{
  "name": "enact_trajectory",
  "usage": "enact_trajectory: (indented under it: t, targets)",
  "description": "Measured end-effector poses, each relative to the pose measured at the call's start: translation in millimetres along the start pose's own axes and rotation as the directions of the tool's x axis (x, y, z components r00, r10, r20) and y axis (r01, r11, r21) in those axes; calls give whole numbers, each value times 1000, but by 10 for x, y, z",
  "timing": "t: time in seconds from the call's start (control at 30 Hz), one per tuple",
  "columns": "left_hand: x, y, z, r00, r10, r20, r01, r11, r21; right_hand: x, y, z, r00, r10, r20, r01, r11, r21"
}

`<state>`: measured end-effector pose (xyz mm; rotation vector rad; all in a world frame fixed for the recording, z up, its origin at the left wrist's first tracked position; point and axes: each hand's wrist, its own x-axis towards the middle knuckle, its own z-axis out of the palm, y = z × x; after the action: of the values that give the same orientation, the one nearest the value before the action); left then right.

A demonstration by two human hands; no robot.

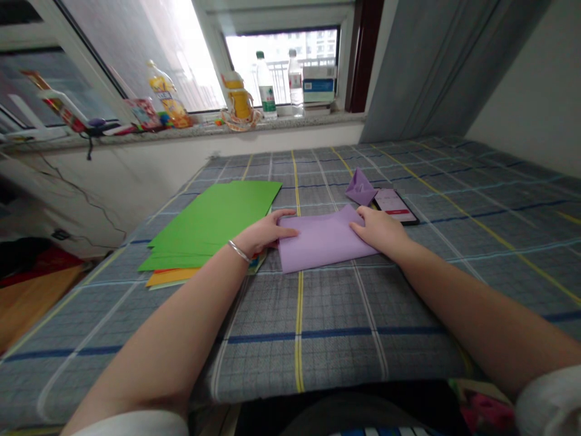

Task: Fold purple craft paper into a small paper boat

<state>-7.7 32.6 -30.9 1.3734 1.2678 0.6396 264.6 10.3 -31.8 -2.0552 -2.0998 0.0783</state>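
Holding a purple paper (pixel 324 242) by its two ends, both hands meet above the plaid cloth: the left hand (pixel 265 233) pinches the left end, thumb flat on the top face and index finger stretched along beyond the far edge, while the right hand (pixel 384 230) has its grip closed on the right end, thumb and index finger on the upper face near the far corner. The paper lies between the two grips, low over the cloth (pixel 331 357) and right in front of the person; whether all of it touches the cloth I cannot tell. It is matt and smooth, a wide folded band with a straight near edge and a small pointed peak on the far side, close to the right thumb. Past the right hand sits a purple folded shape (pixel 361 189), pointed and faceted, its right corner at the edge of a flat phone (pixel 396 207). Beside the left hand, flat green sheets (pixel 218 218) are fanned over orange ones (pixel 175 277), and the left forearm, with a metal bangle (pixel 239 250), passes in front of the stack. Woven cloth runs from the paper's near edge to the rounded front edge, and spreads widely to the right beyond the phone.
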Motion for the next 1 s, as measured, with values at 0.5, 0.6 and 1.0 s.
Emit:
enact_trajectory:
  t: [0.5,0.6,1.0]
  targets:
    - [15,-31,190,967,176,-185,-103,932,349,83,105,215,985,-116,-127,147,950,276]
    - [-13,-40,228,943,255,-214,-146,895,422,120,135,244,990,-60,-129,106,916,387]
    - [-106,-52,232,901,351,-256,-266,912,314,136,162,112,1000,9,19,-20,585,811]
